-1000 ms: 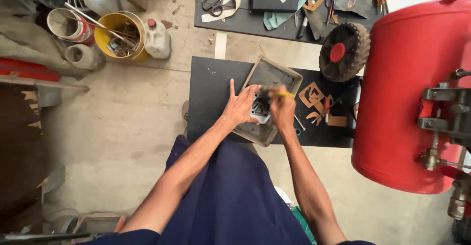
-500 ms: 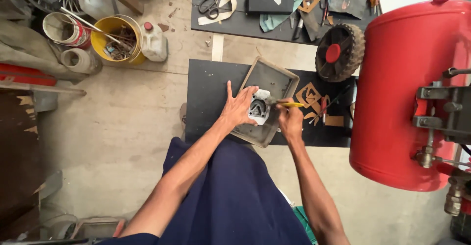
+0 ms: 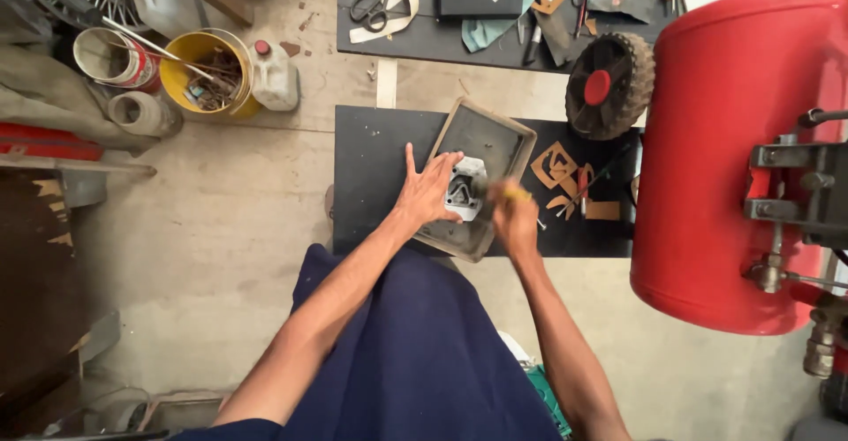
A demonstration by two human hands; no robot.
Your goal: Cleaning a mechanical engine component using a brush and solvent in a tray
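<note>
Head view: a person in dark blue work clothes is crouching over a black mat [image 3: 371,167] on a concrete workshop floor, both bare arms reaching forward and away from the body. The left hand [image 3: 428,189] is lying flat with fingers spread, pressing down on the near-left side of a small grey metal part [image 3: 465,189] and touching it. That part is sitting inside a shallow grey tray [image 3: 517,141], roughly at the tray's middle, straight ahead of the person and between the two hands. The right hand [image 3: 514,220] is curled closed around a yellow-handled tool [image 3: 516,194], gripping it just beside the part's right edge; the hand is blurred, so the tool's tip and whether it is meeting the metal cannot be told. The tray's long axis is running diagonally, from near the person's knees up and to the right. Both hands are close to the part: the left is on it, the right alongside it. To the right of the tray, brown gasket cut-outs [image 3: 555,165] and a red-handled tool [image 3: 583,180] are lying on the mat. A black wheel with a red hub [image 3: 609,83] is standing beyond them, and a large red tank [image 3: 733,141] is filling the right side. A yellow bucket [image 3: 199,57] of scrap is sitting well apart, upper left.
</note>
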